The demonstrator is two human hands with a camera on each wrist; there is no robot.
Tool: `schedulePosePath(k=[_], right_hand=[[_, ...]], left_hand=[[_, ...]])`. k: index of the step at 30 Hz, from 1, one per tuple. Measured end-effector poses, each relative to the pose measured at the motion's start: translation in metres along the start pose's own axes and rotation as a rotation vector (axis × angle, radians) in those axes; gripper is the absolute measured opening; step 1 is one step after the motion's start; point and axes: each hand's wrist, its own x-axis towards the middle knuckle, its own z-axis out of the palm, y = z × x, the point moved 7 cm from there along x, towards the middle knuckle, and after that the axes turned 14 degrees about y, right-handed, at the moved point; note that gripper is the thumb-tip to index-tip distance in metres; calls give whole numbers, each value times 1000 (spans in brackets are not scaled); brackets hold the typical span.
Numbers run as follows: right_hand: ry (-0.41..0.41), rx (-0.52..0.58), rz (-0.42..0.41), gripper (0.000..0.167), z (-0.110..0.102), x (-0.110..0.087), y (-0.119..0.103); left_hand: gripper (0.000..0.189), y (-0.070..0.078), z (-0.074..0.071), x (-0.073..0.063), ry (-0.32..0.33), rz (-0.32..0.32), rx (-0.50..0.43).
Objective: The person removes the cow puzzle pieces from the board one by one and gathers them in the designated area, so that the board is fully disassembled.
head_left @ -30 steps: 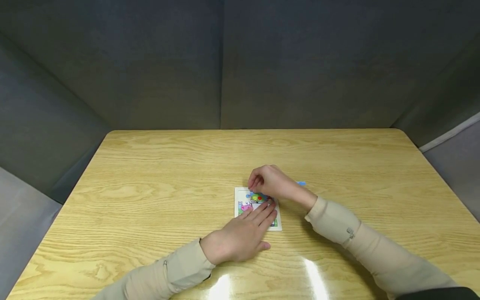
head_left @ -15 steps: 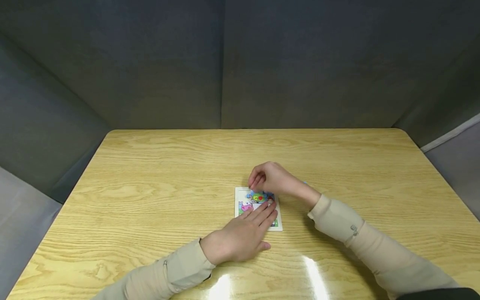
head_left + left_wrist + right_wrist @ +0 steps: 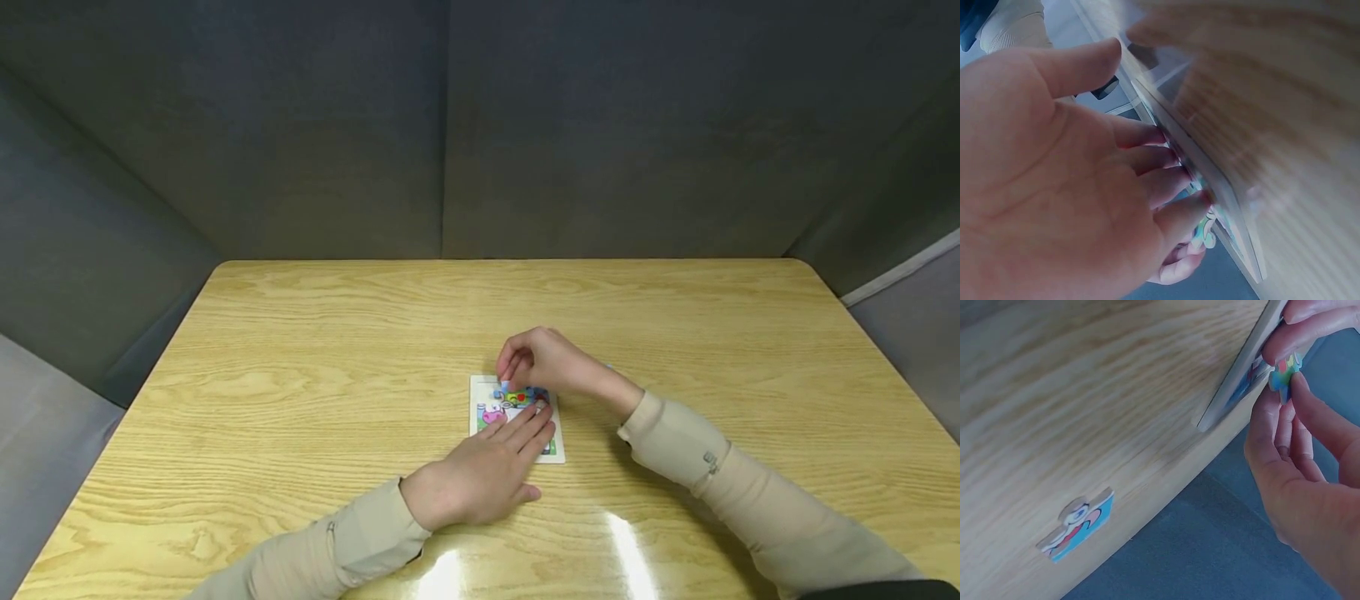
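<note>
A wood-grain desk [image 3: 300, 358] stood before dark grey panels [image 3: 300, 125]. The left hand [image 3: 487, 473] lay with fingers extended across a white-bordered jigsaw puzzle [image 3: 473, 417] on the desk. At the puzzle's far side, the right hand [image 3: 543, 358] pinched a multicoloured jigsaw piece [image 3: 1283, 380] between thumb and fingers. A loose blue-edged piece [image 3: 1080, 526] lay on the desk, apart from the puzzle.

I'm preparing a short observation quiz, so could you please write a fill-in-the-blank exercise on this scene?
The hand pinching a puzzle piece is the person's ____ one.
On the puzzle board, the cartoon animal's snout is ____.
The loose piece on the table has ____ along its straight side.

Missing words: right; pink; blue.
</note>
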Motion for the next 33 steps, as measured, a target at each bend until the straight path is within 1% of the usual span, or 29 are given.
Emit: schedulePosePath(k=[8,15,18,23,28,33], right_hand=[[11,26,-2,13,-3,-1,-2],[26,22,24,12,-13,-3,4],[33,26,32,12,-20,-6,9],[50,45,74,10,-34,-13,20],[74,30,89,9,-52,-22,32],[86,19,126,9,-67,-31,43]], left_hand=[[72,0,0,0,-10,-10,3],[72,-1,2,0,-7,-12,-4],[72,-1,2,0,-4,-13,-8],[72,-1,2,0,0,-11,-15],[72,-1,1,0,6,-11,-12],[72,0,1,0,7,-13,-18]])
